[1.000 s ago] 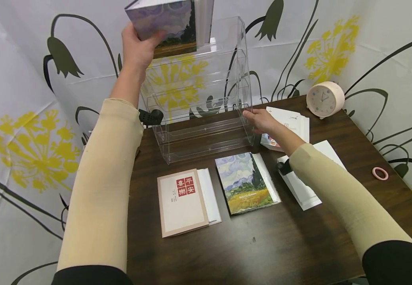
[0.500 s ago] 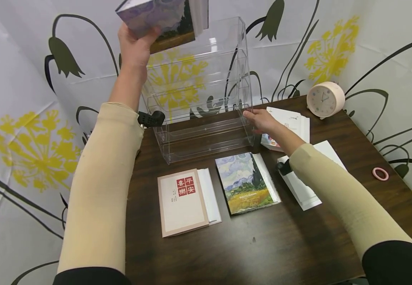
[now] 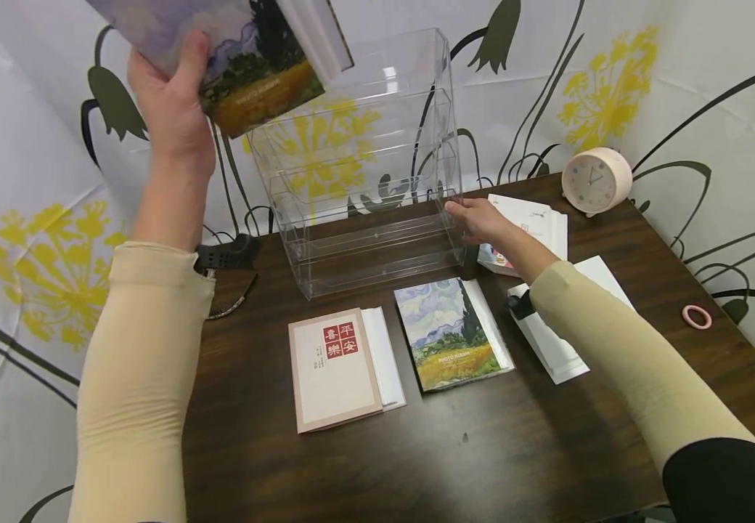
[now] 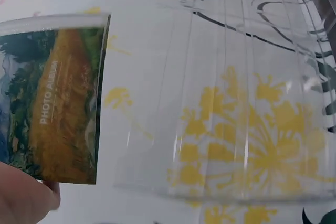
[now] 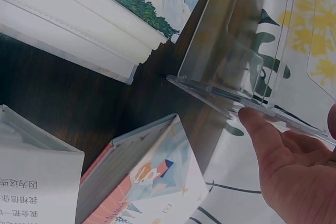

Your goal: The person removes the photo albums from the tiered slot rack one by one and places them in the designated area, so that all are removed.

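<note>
My left hand (image 3: 175,109) grips a photo album (image 3: 263,83) with a painted landscape cover, thumb across its front. The album hangs tilted in the air at the upper left of the rack; its top runs out of the head view. "PHOTO ALBUM" shows on its cover in the left wrist view, with a thumb (image 4: 23,195) at its edge. A clear tiered plastic rack (image 3: 377,236) stands upright at the table's back. At the rack's right side, my right hand (image 3: 482,220) holds the edge, its fingers touching the clear side panel (image 5: 226,85) in the right wrist view.
On the dark table (image 3: 417,465) lie a beige album (image 3: 335,388) with red characters and a matching landscape album (image 3: 446,334). White albums (image 3: 537,232) lie beside and under the right forearm. A pink round clock (image 3: 596,181) and pink ring (image 3: 697,317) are at right. A patterned curtain hangs behind.
My left hand has carried the photo album left and nearer to the head camera, away from the rack's top, tilting it more. The right hand and rack have stayed in place.
</note>
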Demonstrator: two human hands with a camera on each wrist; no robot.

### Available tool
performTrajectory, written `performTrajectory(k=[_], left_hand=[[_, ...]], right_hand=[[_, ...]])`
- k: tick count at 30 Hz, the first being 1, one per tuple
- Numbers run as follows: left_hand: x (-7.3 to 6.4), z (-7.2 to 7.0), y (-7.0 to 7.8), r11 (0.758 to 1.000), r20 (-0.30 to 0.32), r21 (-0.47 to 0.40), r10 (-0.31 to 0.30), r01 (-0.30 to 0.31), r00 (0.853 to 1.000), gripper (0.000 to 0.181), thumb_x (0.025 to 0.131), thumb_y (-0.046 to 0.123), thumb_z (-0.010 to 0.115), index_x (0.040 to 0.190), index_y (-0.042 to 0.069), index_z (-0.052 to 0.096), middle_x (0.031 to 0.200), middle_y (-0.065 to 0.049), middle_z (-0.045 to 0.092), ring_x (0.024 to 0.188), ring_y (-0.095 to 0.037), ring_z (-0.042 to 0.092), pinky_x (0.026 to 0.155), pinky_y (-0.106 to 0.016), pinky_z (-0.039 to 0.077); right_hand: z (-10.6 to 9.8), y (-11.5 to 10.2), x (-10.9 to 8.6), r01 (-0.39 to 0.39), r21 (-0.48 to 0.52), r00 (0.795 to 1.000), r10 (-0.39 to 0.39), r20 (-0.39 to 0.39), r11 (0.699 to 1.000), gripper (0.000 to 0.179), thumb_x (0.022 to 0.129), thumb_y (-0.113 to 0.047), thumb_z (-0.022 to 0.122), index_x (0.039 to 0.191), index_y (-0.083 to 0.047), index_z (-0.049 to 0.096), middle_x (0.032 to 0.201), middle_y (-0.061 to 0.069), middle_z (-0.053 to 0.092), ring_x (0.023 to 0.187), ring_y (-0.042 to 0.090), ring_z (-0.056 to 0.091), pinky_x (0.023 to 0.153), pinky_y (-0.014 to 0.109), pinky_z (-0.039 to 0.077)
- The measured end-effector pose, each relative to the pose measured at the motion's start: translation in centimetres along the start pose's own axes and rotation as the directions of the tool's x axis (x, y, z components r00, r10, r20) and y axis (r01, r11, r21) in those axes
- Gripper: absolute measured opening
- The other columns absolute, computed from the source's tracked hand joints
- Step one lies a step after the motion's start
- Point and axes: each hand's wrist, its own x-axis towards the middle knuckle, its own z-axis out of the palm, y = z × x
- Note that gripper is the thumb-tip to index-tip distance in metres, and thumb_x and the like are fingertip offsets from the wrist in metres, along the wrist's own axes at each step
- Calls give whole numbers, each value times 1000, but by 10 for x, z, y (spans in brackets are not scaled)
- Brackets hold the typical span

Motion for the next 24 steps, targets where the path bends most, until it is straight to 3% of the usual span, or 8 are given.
performTrajectory(k=[4, 7, 11, 15, 18, 20, 22, 24], left_hand=[[-23, -26, 14, 995, -52, -96, -42, 37, 998, 29, 82, -12, 70, 107, -5, 58, 98, -16, 64, 93, -24, 60, 89, -30, 46], [-45, -52, 22, 993, -30, -105, -53, 49, 998, 37, 75, -11, 78, 106, -8, 58, 92, -16, 64, 87, -24, 61, 86, -31, 48], [-86, -88, 33, 995, -5, -1, -104, 104, 995, 25, 80, -11, 74, 101, -8, 60, 84, -13, 63, 77, -19, 59, 77, -28, 48], [-128, -122, 40, 961, -118, 165, -203, 221, 972, 14, 86, -9, 68, 98, -3, 65, 85, -8, 66, 76, -15, 60, 75, -23, 47], [-152, -148, 45, 898, -233, 280, -280, 340, 931, 15, 86, -6, 70, 97, 3, 68, 88, -3, 68, 78, -11, 59, 74, -19, 47], [-167, -166, 47, 830, -295, 357, -335, 428, 895, 16, 86, -4, 71, 95, 9, 70, 87, 1, 69, 77, -9, 59, 71, -17, 47], [-180, -183, 49, 720, -343, 467, -387, 513, 856, 17, 85, 2, 74, 93, 16, 70, 85, 6, 68, 76, -6, 57, 67, -16, 46], [-193, -200, 50, 573, -380, 584, -432, 575, 818, 16, 85, 10, 77, 91, 22, 68, 80, 11, 65, 72, -4, 55, 62, -16, 45]], right_hand=[[-3, 2, 0, -17, 1, 1000, 17, -6, 1000, 59, 104, -38, 47, 150, -4, 36, 154, 17, 35, 140, 32, 35, 103, 47, 41], [-6, 4, 0, -25, 10, 1000, 25, -11, 1000, 60, 103, -38, 48, 150, -3, 36, 154, 17, 34, 140, 32, 34, 103, 47, 41], [-10, 5, -1, -23, 15, 1000, 24, -21, 1000, 59, 103, -38, 48, 149, -2, 38, 152, 18, 37, 139, 32, 36, 103, 47, 41], [-11, 6, -2, -19, 8, 1000, 19, -14, 1000, 58, 103, -38, 48, 149, -2, 39, 152, 18, 37, 139, 32, 36, 103, 47, 41], [-11, 6, -2, -10, 12, 1000, 11, -11, 1000, 57, 104, -37, 48, 148, -2, 40, 152, 18, 38, 139, 32, 36, 103, 48, 41], [-10, 6, -1, -3, 22, 1000, 3, -10, 1000, 57, 104, -37, 48, 147, -1, 40, 152, 19, 38, 139, 33, 36, 104, 48, 40], [-9, 6, 0, -7, 27, 1000, 7, -9, 1000, 56, 104, -36, 48, 147, -1, 41, 152, 19, 38, 139, 33, 36, 104, 49, 40], [-8, 7, 0, -15, 25, 1000, 16, -8, 1000, 56, 104, -36, 47, 147, -1, 41, 152, 18, 37, 140, 33, 36, 104, 48, 40]])
